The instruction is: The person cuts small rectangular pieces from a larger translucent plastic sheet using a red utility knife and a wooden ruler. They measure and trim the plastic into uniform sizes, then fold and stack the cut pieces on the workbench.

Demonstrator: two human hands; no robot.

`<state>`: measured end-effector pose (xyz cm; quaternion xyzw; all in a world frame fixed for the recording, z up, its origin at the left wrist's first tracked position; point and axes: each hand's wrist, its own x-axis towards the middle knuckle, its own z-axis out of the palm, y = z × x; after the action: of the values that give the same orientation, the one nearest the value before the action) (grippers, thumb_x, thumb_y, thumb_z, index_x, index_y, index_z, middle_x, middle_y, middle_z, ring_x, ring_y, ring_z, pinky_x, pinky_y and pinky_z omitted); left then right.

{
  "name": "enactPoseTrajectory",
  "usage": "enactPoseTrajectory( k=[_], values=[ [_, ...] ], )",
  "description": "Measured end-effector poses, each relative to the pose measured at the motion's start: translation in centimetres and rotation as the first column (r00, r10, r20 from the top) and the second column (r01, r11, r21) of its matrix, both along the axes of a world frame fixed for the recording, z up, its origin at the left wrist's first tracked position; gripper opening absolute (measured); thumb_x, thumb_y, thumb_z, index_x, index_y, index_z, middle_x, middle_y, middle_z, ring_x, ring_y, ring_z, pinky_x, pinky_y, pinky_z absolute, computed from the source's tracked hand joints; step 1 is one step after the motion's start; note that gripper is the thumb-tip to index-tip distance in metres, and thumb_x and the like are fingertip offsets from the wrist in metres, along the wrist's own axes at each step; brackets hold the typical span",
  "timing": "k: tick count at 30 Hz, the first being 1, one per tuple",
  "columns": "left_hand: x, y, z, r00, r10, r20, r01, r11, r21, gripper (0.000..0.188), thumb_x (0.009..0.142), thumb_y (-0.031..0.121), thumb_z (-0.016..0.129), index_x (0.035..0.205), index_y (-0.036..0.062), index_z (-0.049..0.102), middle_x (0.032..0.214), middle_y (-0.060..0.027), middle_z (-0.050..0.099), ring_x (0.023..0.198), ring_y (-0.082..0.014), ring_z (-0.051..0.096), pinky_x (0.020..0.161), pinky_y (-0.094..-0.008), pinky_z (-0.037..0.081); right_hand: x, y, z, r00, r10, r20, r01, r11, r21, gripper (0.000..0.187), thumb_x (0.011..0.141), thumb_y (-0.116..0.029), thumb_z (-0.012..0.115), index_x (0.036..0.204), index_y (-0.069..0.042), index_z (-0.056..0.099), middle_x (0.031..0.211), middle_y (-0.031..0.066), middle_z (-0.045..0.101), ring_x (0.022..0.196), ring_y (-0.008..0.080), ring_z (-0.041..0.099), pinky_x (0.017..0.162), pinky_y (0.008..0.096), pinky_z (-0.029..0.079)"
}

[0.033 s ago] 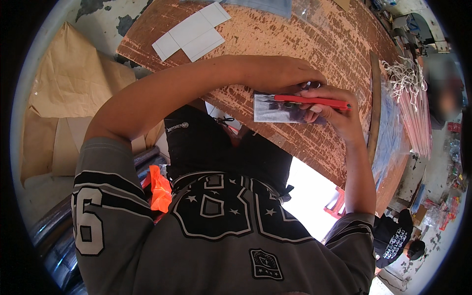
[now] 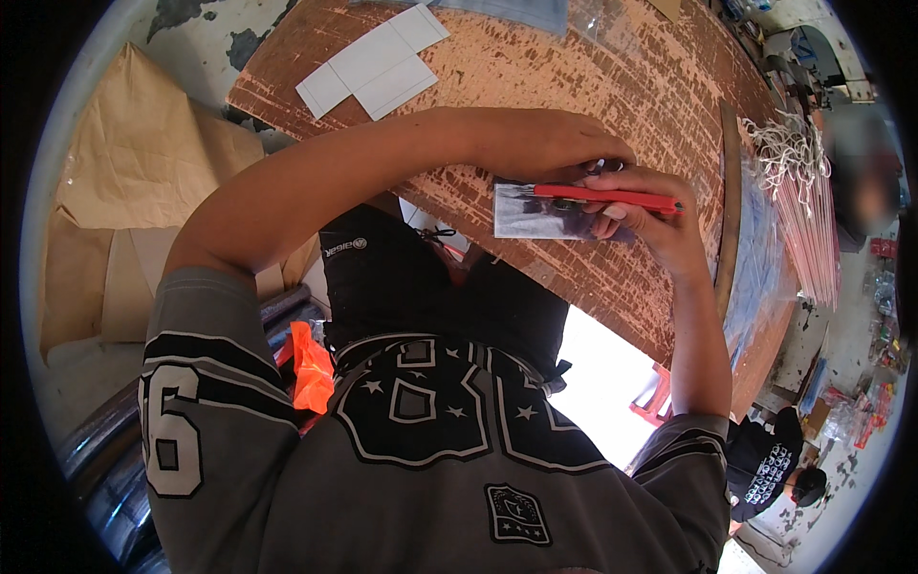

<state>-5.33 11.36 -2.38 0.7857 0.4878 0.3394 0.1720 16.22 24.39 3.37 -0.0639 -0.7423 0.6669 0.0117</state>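
In my right hand (image 2: 655,206) is a slim red utility knife (image 2: 641,198), gripped between thumb and fingers and lying roughly level, its narrow end toward the left. Just beyond it, my left hand (image 2: 564,143) reaches across from the left with bent fingers close to my right fingertips. Something small, dark and shiny shows between the hands; I cannot make out what it is. Under the knife lies a rectangular sheet (image 2: 535,223), grey-white on its left and dark toward the right, partly covered by my fingers. Both hands are over the worn wooden table (image 2: 535,67), near its front edge.
A white cut-out card (image 2: 373,72) lies at the far left of the table. A wooden strip (image 2: 729,201) and clear plastic sheets (image 2: 760,258) line the right side, beside pink sticks with white strings (image 2: 803,210). Brown paper (image 2: 143,143) stands left. Another person (image 2: 770,464) is at lower right.
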Motion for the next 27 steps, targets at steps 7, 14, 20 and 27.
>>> enactPoseTrajectory(
  k=[7, 14, 20, 27],
  values=[
    [0.0, -0.1, 0.1, 1.000, 0.024, -0.004, -0.024, 0.999, -0.037, 0.053, 0.104, 0.018, 0.061, 0.155, 0.0070, 0.051, 0.144, -0.0203, 0.063, 0.132, -0.0381, 0.062, 0.113, -0.0464, 0.050, -0.5, 0.3, 0.7, 0.999, 0.037, 0.019, -0.038, 0.998, 0.057, 0.030, 0.094, 0.000, 0.077, 0.125, 0.002, 0.077, 0.099, 0.0133, 0.078, 0.080, 0.0156, 0.074, 0.073, 0.0287, 0.062],
    [0.0, -0.4, 0.5, 0.999, 0.023, -0.023, -0.024, 0.999, -0.025, 0.053, 0.103, 0.017, 0.064, 0.154, 0.0072, 0.052, 0.143, -0.0196, 0.064, 0.131, -0.0379, 0.063, 0.112, -0.0466, 0.050, -0.8, 0.7, 0.6, 0.996, 0.085, -0.040, -0.080, 0.992, 0.102, 0.030, 0.094, 0.002, 0.076, 0.124, 0.001, 0.078, 0.097, 0.0125, 0.078, 0.078, 0.0153, 0.073, 0.072, 0.0282, 0.062],
    [0.0, -0.3, 0.3, 1.000, 0.016, -0.011, -0.016, 1.000, 0.017, 0.057, 0.100, 0.014, 0.069, 0.153, 0.0082, 0.052, 0.139, -0.0186, 0.066, 0.127, -0.0373, 0.065, 0.109, -0.0466, 0.052, -0.5, 0.9, 1.1, 0.999, 0.049, 0.001, -0.049, 0.990, 0.134, 0.030, 0.093, 0.003, 0.076, 0.123, 0.002, 0.078, 0.097, 0.0128, 0.078, 0.077, 0.0156, 0.074, 0.070, 0.0279, 0.061],
    [0.1, -0.2, 0.4, 1.000, 0.016, -0.015, -0.016, 1.000, 0.000, 0.057, 0.099, 0.014, 0.070, 0.153, 0.0087, 0.052, 0.136, -0.0176, 0.067, 0.123, -0.0369, 0.066, 0.106, -0.0466, 0.053, -0.3, 1.5, 1.2, 0.998, 0.060, 0.005, -0.060, 0.992, 0.108, 0.029, 0.093, 0.003, 0.077, 0.122, 0.002, 0.078, 0.100, 0.0125, 0.079, 0.078, 0.0159, 0.074, 0.069, 0.0276, 0.061]
  ],
)
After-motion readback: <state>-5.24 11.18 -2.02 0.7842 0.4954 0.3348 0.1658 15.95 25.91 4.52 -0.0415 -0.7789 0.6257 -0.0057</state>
